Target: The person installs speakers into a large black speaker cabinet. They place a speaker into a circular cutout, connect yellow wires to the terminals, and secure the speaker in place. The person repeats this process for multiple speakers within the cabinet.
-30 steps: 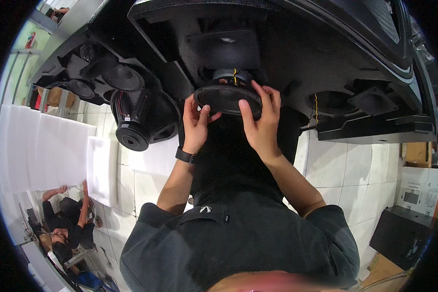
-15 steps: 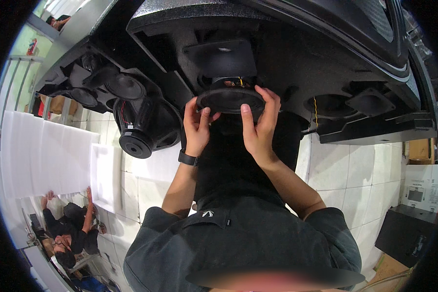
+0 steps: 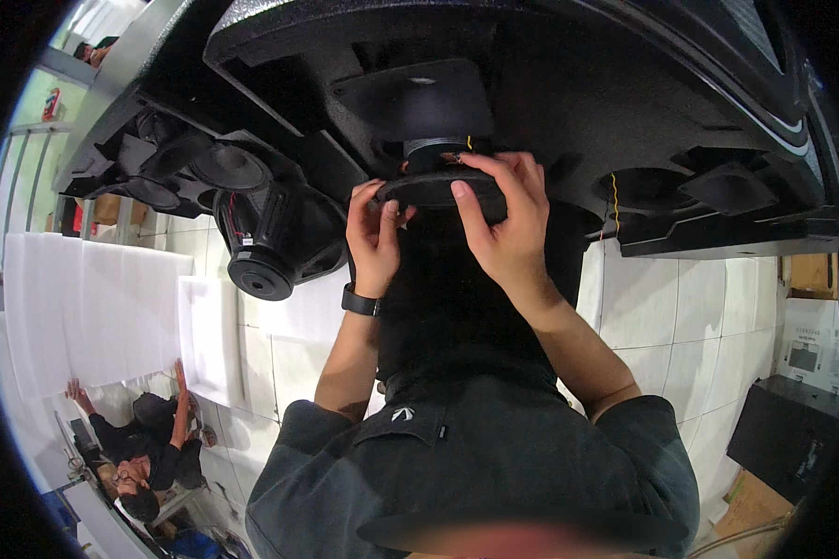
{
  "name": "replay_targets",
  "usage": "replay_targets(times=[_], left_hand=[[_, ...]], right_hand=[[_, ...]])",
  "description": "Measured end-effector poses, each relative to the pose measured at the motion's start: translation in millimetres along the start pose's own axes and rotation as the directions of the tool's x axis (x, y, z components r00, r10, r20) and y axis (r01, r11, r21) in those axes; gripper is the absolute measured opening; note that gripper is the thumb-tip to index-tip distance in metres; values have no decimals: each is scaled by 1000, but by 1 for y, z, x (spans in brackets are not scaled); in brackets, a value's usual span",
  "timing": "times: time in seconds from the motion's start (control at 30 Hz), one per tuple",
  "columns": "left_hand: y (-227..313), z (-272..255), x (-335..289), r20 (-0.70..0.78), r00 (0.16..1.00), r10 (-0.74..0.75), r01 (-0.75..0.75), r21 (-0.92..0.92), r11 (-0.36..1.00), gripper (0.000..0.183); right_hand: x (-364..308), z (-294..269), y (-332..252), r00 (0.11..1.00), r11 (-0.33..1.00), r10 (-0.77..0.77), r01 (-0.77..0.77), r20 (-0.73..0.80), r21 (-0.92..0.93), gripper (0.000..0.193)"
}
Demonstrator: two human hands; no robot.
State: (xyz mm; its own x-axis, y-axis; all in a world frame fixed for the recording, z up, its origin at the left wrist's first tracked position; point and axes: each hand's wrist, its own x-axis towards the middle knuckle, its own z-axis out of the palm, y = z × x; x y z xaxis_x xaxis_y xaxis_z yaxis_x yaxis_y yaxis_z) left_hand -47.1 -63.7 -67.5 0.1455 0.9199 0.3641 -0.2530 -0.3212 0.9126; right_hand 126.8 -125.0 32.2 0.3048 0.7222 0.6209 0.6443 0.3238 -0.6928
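Between my two hands is a round black speaker driver (image 3: 429, 189), tilted so that its magnet end faces the cabinet. My left hand (image 3: 375, 233) grips its left rim, thumb on the near face. At the other side, my right hand (image 3: 508, 210) holds the rim with the thumb in front, while its index finger reaches over the top to the driver's back. A short yellow wire (image 3: 470, 143) shows by that fingertip. Just beyond stands a black horn (image 3: 415, 98) set in the black speaker cabinet (image 3: 569, 121). The cabinet opening behind the driver is mostly hidden.
A large woofer (image 3: 263, 270) and smaller drivers hang at the left cabinet. Another cabinet opening with a yellow wire (image 3: 615, 200) lies to the right. White foam sheets (image 3: 93, 307) and a person (image 3: 149, 443) are at lower left. A black box (image 3: 783, 438) stands at right.
The driver has tipped, showing less of its front and more of its back. My right index finger has moved inward over the rim toward the wire. The left hand stays at its edge.
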Motion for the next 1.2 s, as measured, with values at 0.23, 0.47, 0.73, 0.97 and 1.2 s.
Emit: replay_targets(times=[0.23, 0.47, 0.73, 0.97, 1.2], left_hand=[[3, -2, 2, 20, 999, -30, 30, 3, 1000, 27], [0, 0, 2, 14, 1000, 9, -9, 0, 1000, 27], [-1, -1, 1, 16, 1000, 6, -5, -47, 999, 27], [-5, -4, 0, 46, 999, 11, -11, -2, 1000, 33], [-6, -5, 0, 45, 999, 4, -4, 2, 1000, 34]], right_hand=[[5, 3, -2, 1000, 1000, 27, -27, -6, 16, 23], [3, 4, 4, 1000, 1000, 2, -2, 7, -11, 20], [2, 6, 8, 999, 999, -27, 28, 18, -28, 21], [-2, 8, 5, 991, 980, 129, -123, -25, 155, 27], [1, 7, 12, 997, 996, -80, 81, 18, -32, 23]])
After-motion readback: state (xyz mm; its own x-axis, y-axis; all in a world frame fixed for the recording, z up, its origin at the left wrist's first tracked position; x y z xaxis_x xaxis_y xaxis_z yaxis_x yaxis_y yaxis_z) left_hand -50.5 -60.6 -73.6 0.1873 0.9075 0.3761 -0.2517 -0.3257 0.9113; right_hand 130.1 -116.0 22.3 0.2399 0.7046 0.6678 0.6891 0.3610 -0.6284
